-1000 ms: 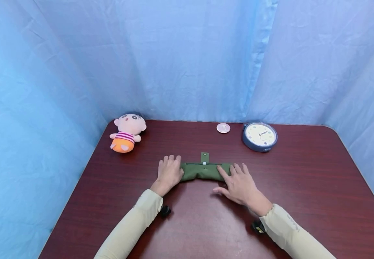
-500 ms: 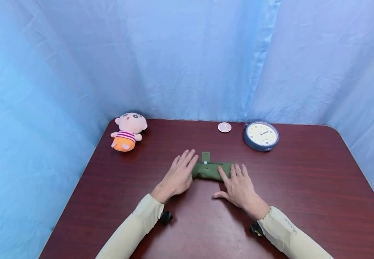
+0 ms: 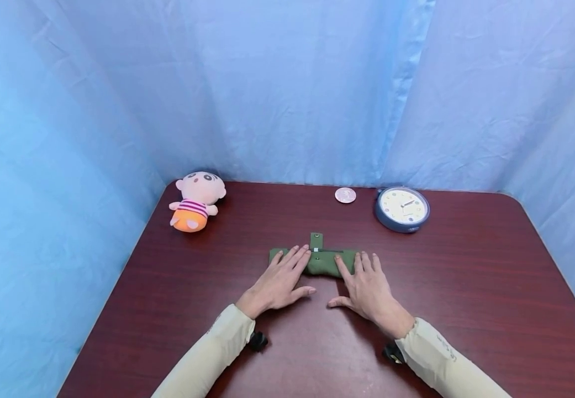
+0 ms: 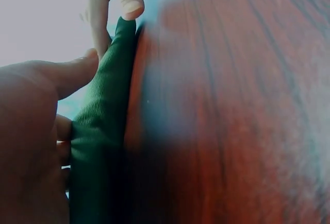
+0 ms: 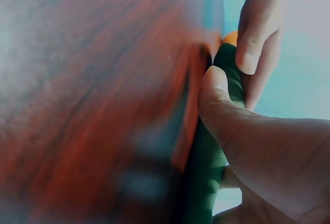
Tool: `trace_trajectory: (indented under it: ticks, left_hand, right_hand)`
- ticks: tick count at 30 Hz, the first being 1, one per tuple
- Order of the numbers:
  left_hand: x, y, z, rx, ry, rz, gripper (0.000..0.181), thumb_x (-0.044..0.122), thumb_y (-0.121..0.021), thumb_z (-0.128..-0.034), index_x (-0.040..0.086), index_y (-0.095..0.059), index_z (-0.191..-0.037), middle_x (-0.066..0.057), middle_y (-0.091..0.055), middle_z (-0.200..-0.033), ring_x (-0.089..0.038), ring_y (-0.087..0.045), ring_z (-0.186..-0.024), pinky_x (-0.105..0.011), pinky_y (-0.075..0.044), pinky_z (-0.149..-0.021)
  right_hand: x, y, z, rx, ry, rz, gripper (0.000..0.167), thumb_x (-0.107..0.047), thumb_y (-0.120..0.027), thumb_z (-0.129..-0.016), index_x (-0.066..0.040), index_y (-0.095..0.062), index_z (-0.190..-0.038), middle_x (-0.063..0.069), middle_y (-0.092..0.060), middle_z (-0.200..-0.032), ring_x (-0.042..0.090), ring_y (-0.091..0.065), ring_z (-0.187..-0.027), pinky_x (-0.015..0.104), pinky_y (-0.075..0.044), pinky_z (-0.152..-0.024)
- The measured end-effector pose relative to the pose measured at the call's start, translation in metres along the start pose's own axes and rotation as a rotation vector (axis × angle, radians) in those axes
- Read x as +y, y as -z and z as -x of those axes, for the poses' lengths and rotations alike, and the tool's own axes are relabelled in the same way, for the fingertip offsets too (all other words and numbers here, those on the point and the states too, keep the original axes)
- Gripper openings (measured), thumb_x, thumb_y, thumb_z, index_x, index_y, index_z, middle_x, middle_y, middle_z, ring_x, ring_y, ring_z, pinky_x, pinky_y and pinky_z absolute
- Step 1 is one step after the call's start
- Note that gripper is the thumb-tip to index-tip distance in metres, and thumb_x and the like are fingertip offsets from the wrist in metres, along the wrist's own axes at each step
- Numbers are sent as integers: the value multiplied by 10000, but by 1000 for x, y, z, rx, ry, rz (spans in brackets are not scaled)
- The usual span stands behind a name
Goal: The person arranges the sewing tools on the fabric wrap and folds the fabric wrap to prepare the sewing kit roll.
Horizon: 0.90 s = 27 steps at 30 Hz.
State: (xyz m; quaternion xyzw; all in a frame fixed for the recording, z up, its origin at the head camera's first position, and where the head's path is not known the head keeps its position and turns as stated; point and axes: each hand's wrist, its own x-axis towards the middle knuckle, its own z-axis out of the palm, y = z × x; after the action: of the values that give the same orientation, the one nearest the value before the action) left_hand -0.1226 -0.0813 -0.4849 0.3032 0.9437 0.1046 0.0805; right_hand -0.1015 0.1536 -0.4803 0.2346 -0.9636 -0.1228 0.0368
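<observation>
A folded green fabric pouch [image 3: 323, 267] lies flat on the table, its narrow strap with a metal snap [image 3: 316, 241] pointing away toward the back. My left hand [image 3: 283, 282] rests on the left part of the pouch, fingers extended and thumb stretched out to the right. On the pouch's right part lie the spread, straight fingers of my right hand [image 3: 370, 290], its thumb off the near edge. Both wrist views show the pouch's rounded near edge [image 4: 98, 126] on the wood, with the two hands over it.
At the back left lies a plush doll [image 3: 194, 202] with a striped top and orange shorts. A round silver disc [image 3: 345, 195] and a blue-rimmed clock [image 3: 402, 209] sit near the back edge of the dark red table [image 3: 466, 276]. Blue curtains [image 3: 287, 94] hang behind.
My left hand has left the pouch's left end, moved right and flattened onto it, uncovering that end. The right hand stays nearly in place.
</observation>
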Motion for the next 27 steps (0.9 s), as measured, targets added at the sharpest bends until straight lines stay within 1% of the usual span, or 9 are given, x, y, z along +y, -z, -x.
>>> trace_trajectory:
  ticks: [4,6,10,13,15,18,21,25,27]
  left_hand:
    - [-3,-2,-2,51,-9,9,673,471,-491,-1028,77,-358,-1557,-85,-358,-1633,-266,-323,-1532,-538,-300,-1228]
    - [-4,-3,-4,77,-14,19,606,428,-482,-1042,80,-409,-1532,-81,-409,-1606,-260,-355,-1517,-534,-310,-1224]
    - [-5,-4,-4,88,-21,35,552,371,-486,-1051,76,-436,-1515,-82,-442,-1585,-260,-379,-1504,-535,-305,-1226]
    - [-6,-4,-3,92,-26,26,539,338,-503,-1048,71,-438,-1512,-88,-452,-1577,-262,-396,-1494,-532,-312,-1223]
    - [-6,-4,-3,100,-31,19,534,316,-519,-1043,64,-442,-1507,-94,-466,-1566,-264,-411,-1485,-532,-320,-1218]
    - [-6,-5,-3,113,-40,3,521,286,-536,-1037,65,-448,-1502,-96,-484,-1552,-261,-432,-1471,-531,-333,-1210]
    - [-6,-6,-3,125,-53,-30,502,256,-543,-1035,71,-458,-1494,-90,-500,-1539,-252,-451,-1458,-526,-351,-1201]
    - [-7,-7,-4,137,-66,-72,478,230,-546,-1033,80,-476,-1481,-84,-520,-1523,-248,-473,-1441,-520,-375,-1186]
    - [-7,-6,-4,141,-72,-83,470,228,-549,-1031,84,-485,-1473,-84,-531,-1514,-248,-486,-1431,-516,-389,-1175]
  right_hand:
    - [3,4,0,-6,6,-7,1012,-857,-521,-751,-153,-503,-1477,274,-630,-1298,406,-581,-1254,576,-423,-1081]
    - [6,8,-2,-25,7,-37,986,-841,-531,-763,-159,-509,-1475,268,-635,-1289,403,-587,-1246,594,-418,-1081]
    - [14,19,-9,-145,6,-150,884,-764,-546,-832,-172,-496,-1487,254,-633,-1294,409,-572,-1262,654,-365,-1104]
    - [23,29,-21,-251,-4,-263,750,-670,-552,-905,-181,-517,-1472,231,-631,-1313,411,-539,-1296,700,-303,-1118]
    - [29,34,-31,-295,-9,-340,649,-599,-574,-936,-178,-566,-1429,202,-642,-1314,403,-531,-1303,710,-285,-1110]
    - [37,37,-48,-314,-6,-433,504,-517,-602,-957,-164,-660,-1313,142,-680,-1285,369,-574,-1265,687,-327,-1056]
    - [41,35,-65,-322,-10,-510,395,-446,-617,-971,-154,-707,-1220,100,-709,-1247,332,-622,-1212,644,-386,-990]
    - [41,24,-88,-307,-32,-605,335,-355,-640,-972,-128,-704,-1210,95,-706,-1195,292,-638,-1139,583,-460,-931]
    - [41,17,-98,-276,-37,-634,329,-321,-672,-954,-109,-702,-1205,98,-694,-1104,271,-623,-1061,520,-492,-875]
